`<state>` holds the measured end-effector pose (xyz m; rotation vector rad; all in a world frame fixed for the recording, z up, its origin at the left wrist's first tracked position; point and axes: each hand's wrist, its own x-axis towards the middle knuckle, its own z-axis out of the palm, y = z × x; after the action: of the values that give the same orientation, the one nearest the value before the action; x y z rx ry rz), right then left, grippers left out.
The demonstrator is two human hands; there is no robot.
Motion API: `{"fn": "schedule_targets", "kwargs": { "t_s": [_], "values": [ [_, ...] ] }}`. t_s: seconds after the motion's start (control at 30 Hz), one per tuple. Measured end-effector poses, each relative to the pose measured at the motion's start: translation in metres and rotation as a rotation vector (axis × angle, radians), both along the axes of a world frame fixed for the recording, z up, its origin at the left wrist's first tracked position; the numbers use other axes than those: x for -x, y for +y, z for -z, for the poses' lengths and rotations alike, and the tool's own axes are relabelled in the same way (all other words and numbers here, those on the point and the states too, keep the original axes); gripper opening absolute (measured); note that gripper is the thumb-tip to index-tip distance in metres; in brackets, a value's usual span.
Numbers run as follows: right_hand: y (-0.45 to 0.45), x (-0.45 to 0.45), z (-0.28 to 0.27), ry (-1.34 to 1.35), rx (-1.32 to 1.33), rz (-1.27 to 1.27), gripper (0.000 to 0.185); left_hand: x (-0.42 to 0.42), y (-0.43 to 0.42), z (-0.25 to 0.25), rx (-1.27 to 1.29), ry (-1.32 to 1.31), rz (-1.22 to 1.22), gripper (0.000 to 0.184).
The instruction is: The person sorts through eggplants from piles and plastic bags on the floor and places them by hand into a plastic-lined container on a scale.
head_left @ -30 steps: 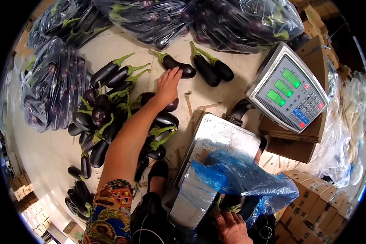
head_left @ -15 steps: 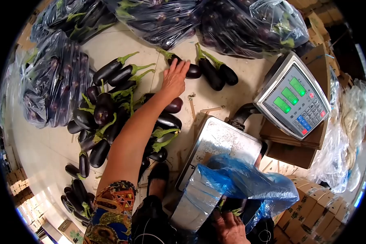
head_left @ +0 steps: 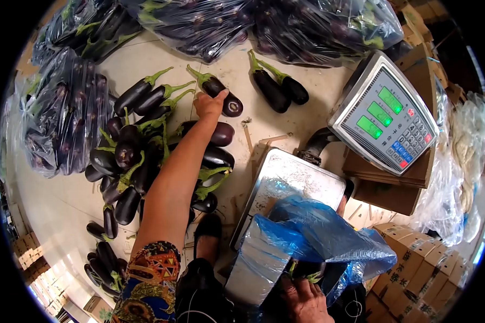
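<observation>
My left hand (head_left: 209, 105) reaches forward over the floor, its fingers closed on a dark purple eggplant (head_left: 215, 88) with a green stem. Below that arm spreads a pile of eggplants (head_left: 128, 153). Two more eggplants (head_left: 272, 89) lie to the right of the hand. Low in the view, my right hand (head_left: 307, 304) is at a box (head_left: 261, 264) covered by a blue plastic bag (head_left: 318, 229). Its fingers curl at the green stem end of an eggplant (head_left: 310, 269) there; the fingertips are partly in shadow.
A metal platform scale (head_left: 285, 172) stands ahead of the box, its lit display (head_left: 385, 116) at right. Clear bags of eggplants (head_left: 199, 27) line the back, and another bag (head_left: 64, 118) stands at left. Cardboard boxes (head_left: 415, 269) are at lower right. More eggplants (head_left: 105, 261) lie at lower left.
My left hand has closed on the eggplant and drawn it slightly toward me, turning its blunt end to face the camera. My right hand stays in place; the view has shifted slightly.
</observation>
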<state>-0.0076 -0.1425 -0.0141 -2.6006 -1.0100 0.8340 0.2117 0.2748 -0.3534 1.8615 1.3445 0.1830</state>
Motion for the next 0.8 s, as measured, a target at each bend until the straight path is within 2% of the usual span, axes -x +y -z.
{"fn": "schedule_targets", "kwargs": {
  "t_s": [0.1,0.2,0.23,0.33,0.47,0.5,0.6,0.73,0.8],
  "values": [
    [-0.001,0.001,0.000,0.015,0.019,-0.003,0.043,-0.007,0.001,0.005,0.129,-0.087,-0.101,0.068],
    [-0.001,0.001,0.001,0.009,0.020,-0.006,0.043,0.009,0.004,-0.001,0.687,-0.388,-0.095,0.064],
    [-0.001,0.003,0.000,0.002,0.019,-0.005,0.043,0.013,-0.004,-0.023,0.772,-0.452,-0.124,0.053],
    [0.004,0.000,-0.006,-0.013,0.020,-0.001,0.041,0.024,-0.012,-0.052,0.895,-0.668,-0.124,0.043],
    [0.003,0.006,-0.010,0.001,0.068,-0.048,0.040,0.049,-0.028,-0.149,1.001,-0.834,0.122,0.030],
    [0.005,0.005,-0.013,-0.060,-0.008,-0.039,0.031,0.055,-0.030,-0.164,1.002,-0.836,0.166,0.026],
    [0.005,0.003,-0.018,0.001,0.042,-0.112,0.050,0.077,-0.046,-0.214,1.052,-0.890,0.299,0.032],
    [-0.007,0.011,-0.009,-0.026,0.003,-0.075,0.044,0.108,-0.063,-0.254,1.130,-0.880,0.398,0.037],
    [-0.007,0.012,-0.009,-0.135,-0.041,-0.106,0.037,0.126,-0.067,-0.263,1.105,-0.872,0.450,0.037]
  ]
}}
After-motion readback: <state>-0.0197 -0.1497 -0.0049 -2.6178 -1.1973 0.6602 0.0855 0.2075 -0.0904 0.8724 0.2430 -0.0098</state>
